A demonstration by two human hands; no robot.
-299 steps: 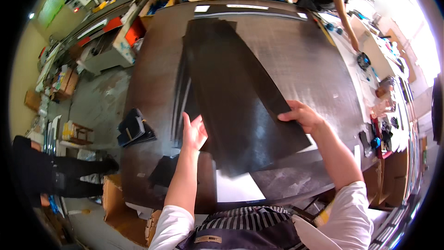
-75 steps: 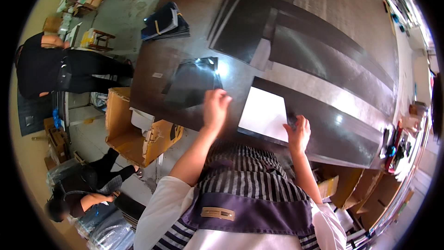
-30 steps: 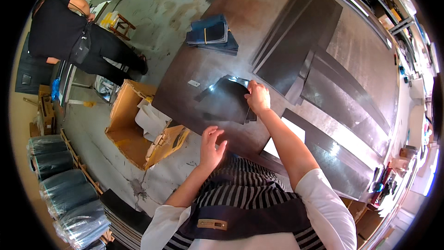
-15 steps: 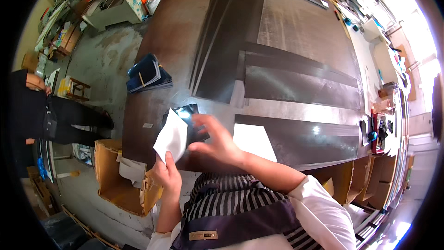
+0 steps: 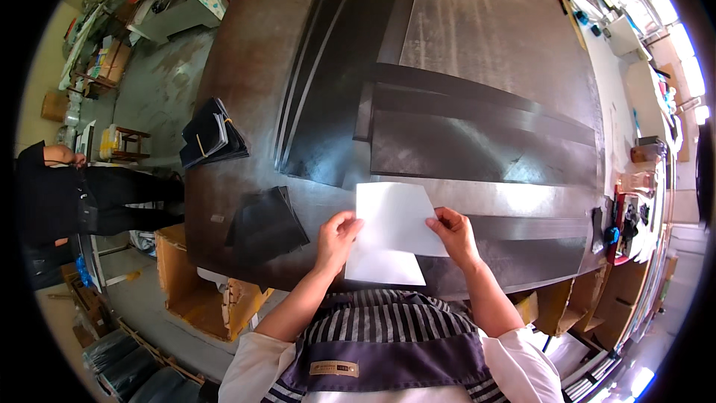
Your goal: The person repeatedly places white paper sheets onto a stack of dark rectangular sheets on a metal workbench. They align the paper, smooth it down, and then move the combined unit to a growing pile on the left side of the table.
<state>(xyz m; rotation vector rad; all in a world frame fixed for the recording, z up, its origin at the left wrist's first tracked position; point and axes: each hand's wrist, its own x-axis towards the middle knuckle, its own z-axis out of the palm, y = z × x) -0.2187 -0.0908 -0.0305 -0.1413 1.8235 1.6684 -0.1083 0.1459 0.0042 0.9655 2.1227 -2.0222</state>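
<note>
A white sheet (image 5: 395,216) is held by its two side edges between my hands, just above the table. My left hand (image 5: 338,237) pinches its left edge, thumb on top. On the opposite edge, my right hand (image 5: 453,235) grips it the same way. Beneath and nearer to me lies a second white sheet (image 5: 384,268), partly covered by the first. Left of my left hand rests a loose stack of black sheets (image 5: 268,225). Farther to the left sits a bundle of dark sheets (image 5: 213,134) with a tan band around it.
Long black strips (image 5: 477,138) and large dark panels (image 5: 339,67) lie across the brown table (image 5: 492,22). An open cardboard box (image 5: 186,283) stands below the table's left front. A person in black (image 5: 82,194) stands at the left. Small tools and a red box (image 5: 620,227) line the right edge.
The white sheet has moved right, from over the black stack to over the other white sheet. My right hand, empty before, now grips its right edge. The view has shifted.
</note>
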